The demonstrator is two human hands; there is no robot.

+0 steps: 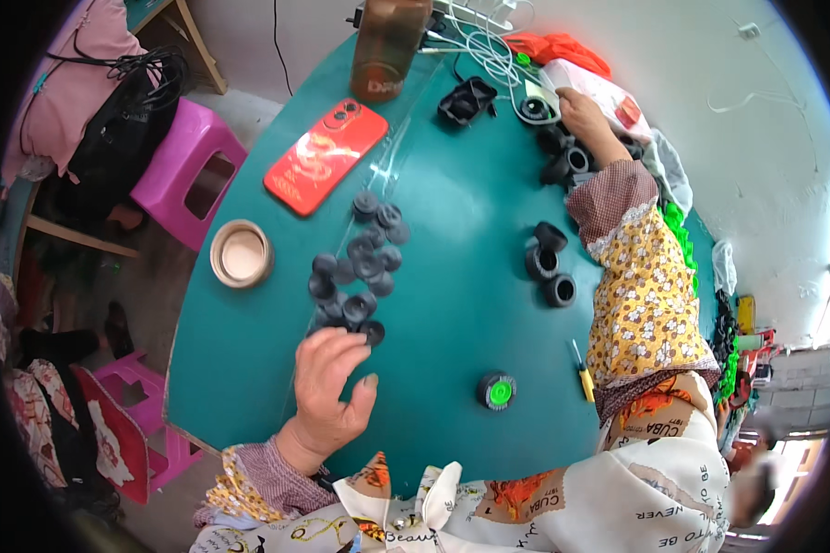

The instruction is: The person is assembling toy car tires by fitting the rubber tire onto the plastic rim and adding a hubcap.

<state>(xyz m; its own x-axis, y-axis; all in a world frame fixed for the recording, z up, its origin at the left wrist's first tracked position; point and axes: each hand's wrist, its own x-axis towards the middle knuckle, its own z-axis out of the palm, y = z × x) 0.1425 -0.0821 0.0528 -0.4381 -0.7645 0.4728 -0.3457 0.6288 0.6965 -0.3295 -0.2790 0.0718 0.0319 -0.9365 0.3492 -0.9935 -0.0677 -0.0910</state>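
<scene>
My left hand (330,392) hovers at the near end of a loose pile of dark grey round discs (367,265), fingers bent and thumb held apart. Its fingertips are beside the nearest disc, and I cannot tell whether they touch it. At the far right, my right hand (588,120) reaches to a heap of black tyres (555,169). Its fingers are drawn together by a loop of white cable (489,57); what they grip is unclear. Close to me stands a black wheel with a green hub (498,392). Several black tyres (542,263) sit mid-right.
A red phone (326,155), a brown bottle (387,51) and a roll of tape (242,253) occupy the left side of the green table (452,304). A yellow-handled screwdriver (585,376) lies near my right sleeve. A black plastic part (468,100) sits at the back.
</scene>
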